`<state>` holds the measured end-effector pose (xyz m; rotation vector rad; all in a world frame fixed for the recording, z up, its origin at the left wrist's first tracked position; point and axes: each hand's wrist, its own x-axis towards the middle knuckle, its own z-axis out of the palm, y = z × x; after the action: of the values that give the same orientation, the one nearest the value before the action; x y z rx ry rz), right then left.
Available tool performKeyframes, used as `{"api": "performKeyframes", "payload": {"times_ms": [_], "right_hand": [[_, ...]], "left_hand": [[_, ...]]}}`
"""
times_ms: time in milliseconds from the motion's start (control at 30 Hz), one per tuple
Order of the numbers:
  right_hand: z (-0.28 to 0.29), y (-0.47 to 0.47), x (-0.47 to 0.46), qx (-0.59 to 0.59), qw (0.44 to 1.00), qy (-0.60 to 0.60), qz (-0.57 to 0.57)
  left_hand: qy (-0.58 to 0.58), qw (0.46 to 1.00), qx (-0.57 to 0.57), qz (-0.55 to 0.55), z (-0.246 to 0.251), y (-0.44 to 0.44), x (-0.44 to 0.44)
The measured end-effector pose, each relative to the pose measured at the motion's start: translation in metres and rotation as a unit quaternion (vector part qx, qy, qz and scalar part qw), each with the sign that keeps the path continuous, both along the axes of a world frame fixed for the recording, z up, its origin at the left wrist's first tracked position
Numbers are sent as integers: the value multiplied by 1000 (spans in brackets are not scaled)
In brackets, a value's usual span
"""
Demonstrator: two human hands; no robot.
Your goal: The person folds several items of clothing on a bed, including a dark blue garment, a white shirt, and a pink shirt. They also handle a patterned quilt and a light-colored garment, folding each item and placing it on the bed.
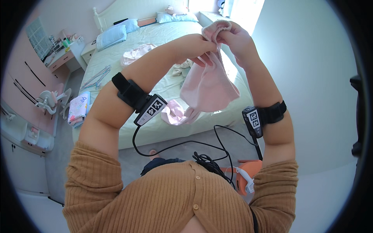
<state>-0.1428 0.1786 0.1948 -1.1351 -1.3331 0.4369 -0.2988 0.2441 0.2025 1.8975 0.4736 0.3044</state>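
Both hands hold up a pale pink knitted garment above the bed. My left hand pinches it just below the ribbed top, fingers bent around the cloth. My right hand grips the ribbed edge at the top right. The wider part hangs down between the arms; what kind of garment it is cannot be told. Beneath it, another pink cloth lies crumpled near the bed's front edge. A bundled pale pink cloth and a greyish crumpled cloth rest farther back on the bed.
The bed has a pale green sheet. Hangers and folded printed fabric lie at its left side. Blue pillows are at the head. A black cable loops between the forearm devices, and an orange stool stands at lower right.
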Motion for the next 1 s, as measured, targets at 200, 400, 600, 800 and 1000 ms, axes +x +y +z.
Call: {"api": "performKeyframes", "payload": {"times_ms": [200, 400, 600, 800, 1000], "right_hand": [[-8, -13, 0, -80, 984, 119, 109], [-46, -40, 1, -168, 973, 119, 103], [-52, -46, 55, -250, 919, -261, -159], [7, -76, 96, -271, 882, -216, -319], [56, -92, 96, 45, 959, 27, -280]], "left_hand": [[-130, 984, -124, -9, 7, 9, 9], [-82, 990, -119, 11, -18, 11, 21], [-40, 928, 349, 123, 3, 96, -18], [-62, 957, 157, 236, 24, 111, -53], [-143, 960, 168, 172, 50, 89, -38]]}}
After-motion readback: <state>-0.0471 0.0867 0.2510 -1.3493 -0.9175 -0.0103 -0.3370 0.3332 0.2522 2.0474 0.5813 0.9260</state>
